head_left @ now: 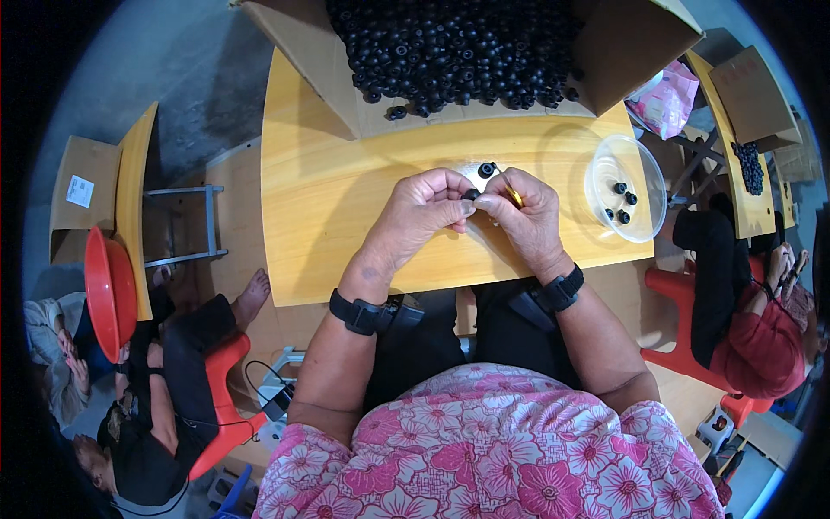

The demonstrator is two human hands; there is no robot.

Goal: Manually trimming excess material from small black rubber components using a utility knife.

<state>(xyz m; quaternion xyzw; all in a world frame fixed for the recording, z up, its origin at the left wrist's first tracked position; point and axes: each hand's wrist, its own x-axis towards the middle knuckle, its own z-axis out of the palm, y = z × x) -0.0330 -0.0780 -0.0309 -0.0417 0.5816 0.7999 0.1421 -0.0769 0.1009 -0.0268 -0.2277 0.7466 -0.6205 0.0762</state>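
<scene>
Here I see both hands meeting over the middle of the yellow table (328, 208), fingertips pressed together. My left hand (419, 212) is curled narrow, thumb and forefinger pinching a small black ring (469, 195) right where the two hands touch. My right hand (527, 216) is closed around a thin yellow stick (513, 195), which pokes up between the fingers; its long axis slants from upper left to lower right, the near end hidden in the grip. Which way the small black ring faces I cannot tell, it is too small and half covered. A second black ring (487, 169) lies on the table just beyond the fingertips, its hole facing up. Further back, an open cardboard box (640, 43) is heaped with black rings (458, 52), a few spilling onto its front flap. To the right stands a clear plastic bowl (624, 187) with a few rings in it. Both wrists wear black bands
</scene>
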